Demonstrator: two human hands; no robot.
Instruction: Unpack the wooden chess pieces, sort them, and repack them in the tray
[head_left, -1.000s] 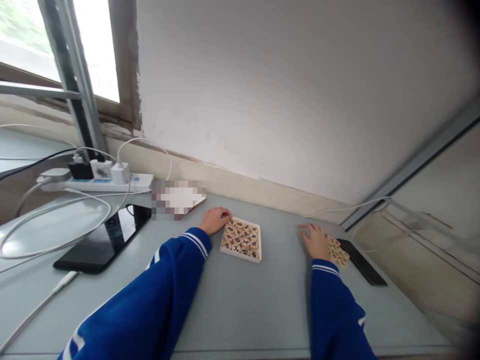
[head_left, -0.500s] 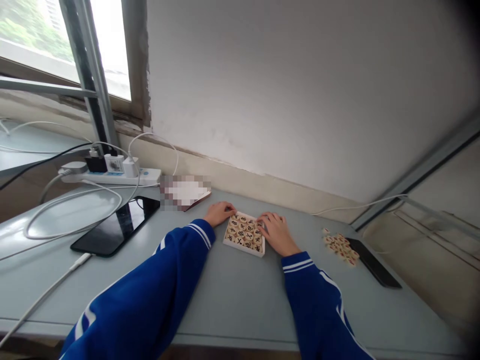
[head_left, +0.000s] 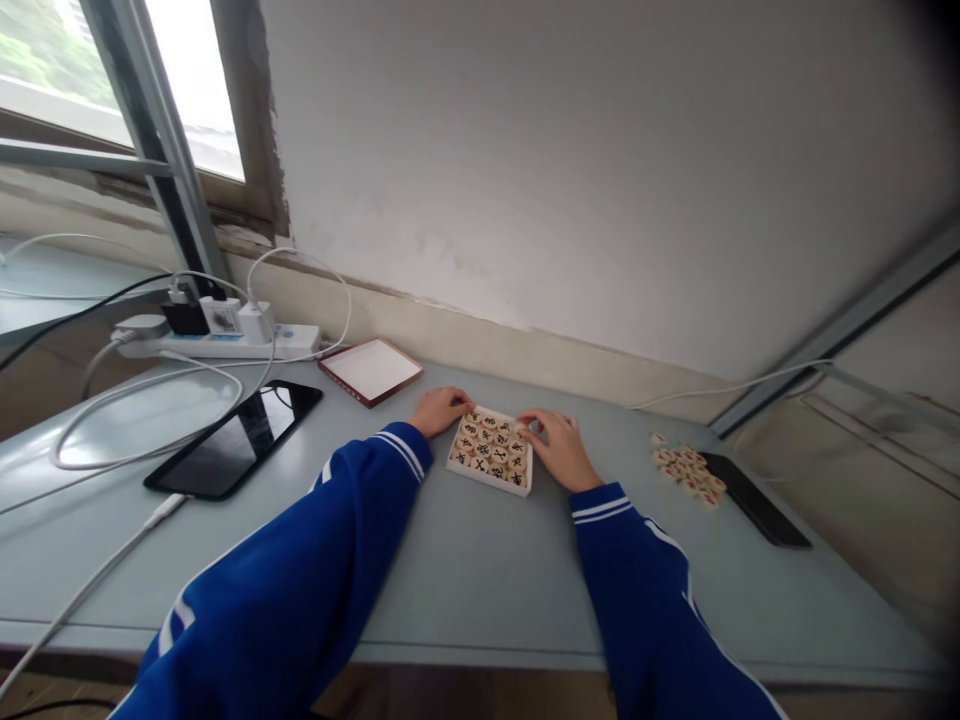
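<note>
A shallow white tray (head_left: 489, 452) holds rows of round wooden xiangqi pieces with black characters, packed closely together. My left hand (head_left: 440, 411) rests at the tray's far left corner, fingertips touching its edge. My right hand (head_left: 555, 447) lies at the tray's right side, with fingertips reaching over the rim beside the pieces. Neither hand visibly holds anything, though my right fingers hide part of the rim. A loose pile of wooden pieces with red characters (head_left: 686, 475) lies on the table to the right of my right hand, apart from it.
A grey table (head_left: 480, 600) meets the wall at the back. A black phone (head_left: 754, 500) lies beside the loose pile, and a larger phone (head_left: 236, 440) lies at left with a white cable. A red-edged box lid (head_left: 370, 371) and a power strip (head_left: 217, 342) stand behind.
My right hand has moved left, from the loose pieces to the tray's right side. The loose pile is now uncovered. My left hand stays at the tray's corner.
</note>
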